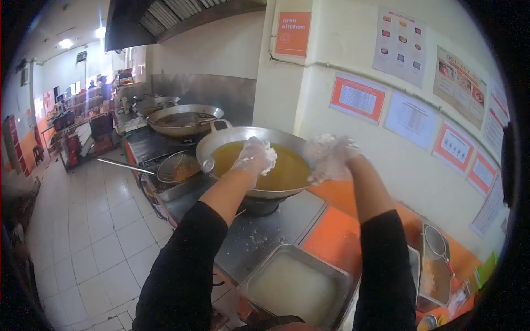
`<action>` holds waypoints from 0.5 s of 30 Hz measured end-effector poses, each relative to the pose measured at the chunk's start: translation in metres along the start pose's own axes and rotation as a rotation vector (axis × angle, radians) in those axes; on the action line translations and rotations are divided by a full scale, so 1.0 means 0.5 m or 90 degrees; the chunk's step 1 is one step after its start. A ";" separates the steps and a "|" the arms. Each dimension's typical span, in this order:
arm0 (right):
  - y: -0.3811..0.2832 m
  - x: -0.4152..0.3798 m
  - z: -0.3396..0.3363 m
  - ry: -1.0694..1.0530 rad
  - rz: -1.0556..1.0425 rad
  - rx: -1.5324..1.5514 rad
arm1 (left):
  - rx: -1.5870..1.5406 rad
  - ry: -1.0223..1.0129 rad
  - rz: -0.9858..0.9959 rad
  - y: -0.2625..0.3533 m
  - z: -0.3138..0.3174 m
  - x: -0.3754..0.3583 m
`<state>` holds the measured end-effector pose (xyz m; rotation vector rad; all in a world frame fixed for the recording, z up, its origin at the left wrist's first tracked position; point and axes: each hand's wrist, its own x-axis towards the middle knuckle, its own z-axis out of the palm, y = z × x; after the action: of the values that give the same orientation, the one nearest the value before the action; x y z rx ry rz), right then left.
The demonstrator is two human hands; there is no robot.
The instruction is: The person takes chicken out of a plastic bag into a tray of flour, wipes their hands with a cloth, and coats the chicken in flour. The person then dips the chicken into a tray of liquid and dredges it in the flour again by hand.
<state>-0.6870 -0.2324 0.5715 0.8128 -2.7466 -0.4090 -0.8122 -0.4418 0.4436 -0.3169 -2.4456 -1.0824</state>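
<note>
Both my hands wear clear plastic gloves dusted with white flour. My left hand (251, 158) is over the wok (284, 134) of yellow oil (290, 171), its fingers closed around a flour-coated piece (269, 158). At the wok's right rim, my right hand (338, 158) is smeared by motion. A lumpy flour-coated piece (318, 147) shows at its fingers, and more white clumps hang below. What lies under the coating cannot be made out.
A metal tray (349, 284) of cloudy liquid stands near me. A long-handled strainer (160, 172) with browned bits rests left of the wok. Farther back are another wok (165, 131) and a range hood (185, 16). A small sieve (435, 241) lies right.
</note>
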 end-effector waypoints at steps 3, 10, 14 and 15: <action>0.041 0.152 0.156 0.082 -0.199 0.061 | 0.081 -0.096 0.077 -0.042 -0.002 -0.011; -0.067 0.239 0.273 -0.124 -0.064 -0.040 | 0.440 -0.208 0.058 -0.096 0.004 -0.016; -0.042 0.270 0.323 -0.030 0.071 0.007 | 0.491 -0.254 0.018 -0.045 -0.039 -0.030; -0.028 0.265 0.310 0.001 0.076 0.006 | 0.500 -0.271 0.010 -0.017 -0.059 -0.031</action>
<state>-0.8361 -0.2877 0.4434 0.6462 -2.7803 -0.3727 -0.7930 -0.4697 0.4482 -0.3218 -2.9943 0.0242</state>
